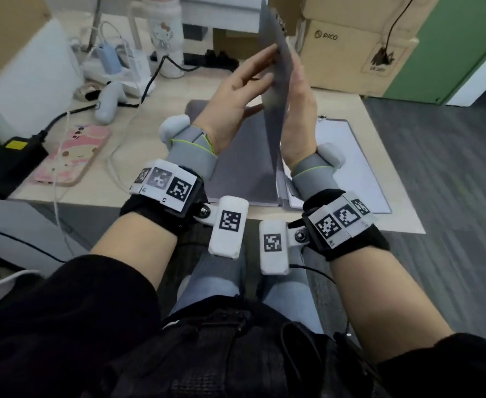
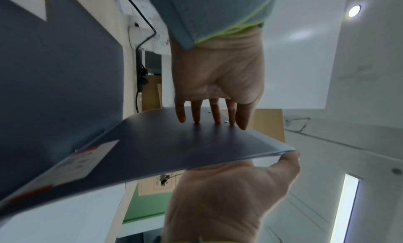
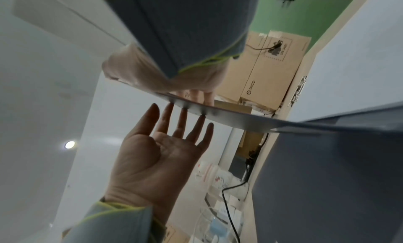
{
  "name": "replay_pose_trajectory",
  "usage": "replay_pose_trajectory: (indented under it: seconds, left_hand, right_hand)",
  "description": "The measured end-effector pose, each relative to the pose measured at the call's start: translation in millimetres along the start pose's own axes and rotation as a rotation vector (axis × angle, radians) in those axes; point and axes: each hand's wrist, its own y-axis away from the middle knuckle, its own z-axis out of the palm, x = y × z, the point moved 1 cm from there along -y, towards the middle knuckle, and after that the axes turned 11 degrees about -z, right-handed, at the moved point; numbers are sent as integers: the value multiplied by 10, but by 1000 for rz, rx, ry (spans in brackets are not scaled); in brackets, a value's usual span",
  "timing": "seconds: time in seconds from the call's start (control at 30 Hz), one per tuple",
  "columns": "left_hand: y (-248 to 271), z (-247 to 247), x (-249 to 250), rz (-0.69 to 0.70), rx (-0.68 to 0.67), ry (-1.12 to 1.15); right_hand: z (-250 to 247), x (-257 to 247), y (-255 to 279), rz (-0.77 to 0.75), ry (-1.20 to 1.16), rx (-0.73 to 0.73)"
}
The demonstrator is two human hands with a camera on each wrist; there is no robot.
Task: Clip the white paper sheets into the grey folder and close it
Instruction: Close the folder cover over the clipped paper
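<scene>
The grey folder lies open on the desk, and its cover stands upright between my two hands. My left hand is on the cover's left side, its straight fingertips touching the grey cover. My right hand lies flat against the cover's right face, with its thumb at the cover's edge. The white paper sheets lie on the folder's right half, under a metal clip at their far end. In the right wrist view the cover shows edge-on between the left hand's palm and the right hand.
A pink phone, a black power adapter, a white controller and cables lie on the desk's left part. A bottle and cardboard boxes stand at the back. The desk's right edge runs close beside the sheets.
</scene>
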Motion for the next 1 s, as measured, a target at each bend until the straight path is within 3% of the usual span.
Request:
replay_pose_trajectory:
  seconds: [0.27, 0.43, 0.57, 0.67, 0.77, 0.9, 1.0]
  left_hand:
    - [-331, 738, -288, 11, -100, -209]
    - [-489, 973, -739, -181, -36, -357]
    - [-515, 1005, -981, -291, 15, -457]
    - [-500, 980, -1088, -350, 112, -552]
    - [-494, 905, -1147, -419, 317, -635]
    - [-507, 774, -1170, -471, 494, -399]
    - [-480, 727, -1125, -598, 444, -214]
  right_hand:
    - [-924, -22, 42, 124, 77, 410]
    - [-1543, 219, 222, 214, 178, 732]
    - [-1924, 451, 463, 348, 308, 856]
    - [-2136, 636, 684, 525, 494, 808]
    - [-2176, 709, 817, 632, 622, 679]
    - [-2123, 741, 836, 645, 816, 507]
    - [-2068, 725, 807, 677, 896, 468]
